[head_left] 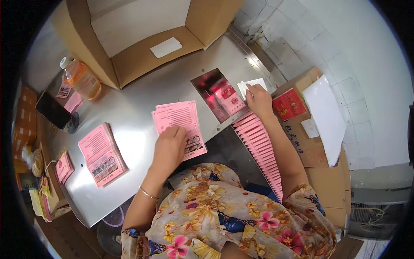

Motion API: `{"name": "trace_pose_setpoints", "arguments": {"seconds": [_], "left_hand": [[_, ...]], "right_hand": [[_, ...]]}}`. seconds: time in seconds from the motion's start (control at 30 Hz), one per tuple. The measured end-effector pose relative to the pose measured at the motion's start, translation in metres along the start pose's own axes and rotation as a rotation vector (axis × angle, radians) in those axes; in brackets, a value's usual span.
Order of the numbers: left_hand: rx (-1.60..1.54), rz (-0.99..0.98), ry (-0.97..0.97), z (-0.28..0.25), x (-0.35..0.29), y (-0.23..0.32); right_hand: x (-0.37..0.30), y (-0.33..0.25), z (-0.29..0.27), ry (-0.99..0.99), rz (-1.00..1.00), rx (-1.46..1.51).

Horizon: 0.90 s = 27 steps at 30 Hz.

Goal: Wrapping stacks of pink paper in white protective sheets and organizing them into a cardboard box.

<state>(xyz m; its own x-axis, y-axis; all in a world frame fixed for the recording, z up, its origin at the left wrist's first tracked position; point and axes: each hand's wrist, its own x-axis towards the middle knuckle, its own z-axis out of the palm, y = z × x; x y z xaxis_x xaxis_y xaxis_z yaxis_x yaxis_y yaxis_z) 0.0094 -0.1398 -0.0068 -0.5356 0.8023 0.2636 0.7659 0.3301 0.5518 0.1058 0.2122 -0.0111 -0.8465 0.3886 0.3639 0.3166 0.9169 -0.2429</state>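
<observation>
My left hand (171, 144) lies over a small stack of pink printed leaflets (177, 113) at the middle of the metal table. Its fingers are bent and close together on the top sheet; the fingertips are partly hidden. At the right, my right hand (258, 100) has its thumb and fingers closed at the edge of a stack of white papers (257, 84). Beside that hand, a pink printed packet (228, 98) sits in a shiny rectangular opening (208, 97) in the tabletop. A long row of pink packets (258, 149) runs from below the opening toward my body.
A thicker pink leaflet stack (101, 154) lies left, near a smaller pink bundle (64, 168). A phone (52, 109) on a stand and an orange drink bottle (84, 80) stand behind. An open cardboard box (142, 64) holds white paper (166, 47). More cardboard (302, 149) borders the right.
</observation>
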Motion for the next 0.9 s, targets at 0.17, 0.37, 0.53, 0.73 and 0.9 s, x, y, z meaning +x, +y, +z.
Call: {"name": "trace_pose_setpoints", "arguments": {"seconds": [0.17,0.37,0.53,0.73,0.9], "left_hand": [[0.168,0.062,0.117,-0.012,-0.021,-0.012],[0.305,0.002,0.021,-0.001,-0.021,-0.012],[0.212,0.031,0.053,0.003,-0.004,-0.012],[0.112,0.060,0.090,0.018,0.018,-0.001],[0.206,0.043,0.195,0.014,0.024,0.003]], "right_hand": [[0.000,0.003,0.002,0.042,-0.185,-0.038],[0.016,0.051,0.007,0.085,-0.175,0.063],[-0.030,-0.059,0.003,0.054,-0.655,0.276],[-0.041,-0.129,0.040,-0.161,-0.681,0.167],[0.012,-0.200,0.049,-0.404,-0.656,-0.228]]}}
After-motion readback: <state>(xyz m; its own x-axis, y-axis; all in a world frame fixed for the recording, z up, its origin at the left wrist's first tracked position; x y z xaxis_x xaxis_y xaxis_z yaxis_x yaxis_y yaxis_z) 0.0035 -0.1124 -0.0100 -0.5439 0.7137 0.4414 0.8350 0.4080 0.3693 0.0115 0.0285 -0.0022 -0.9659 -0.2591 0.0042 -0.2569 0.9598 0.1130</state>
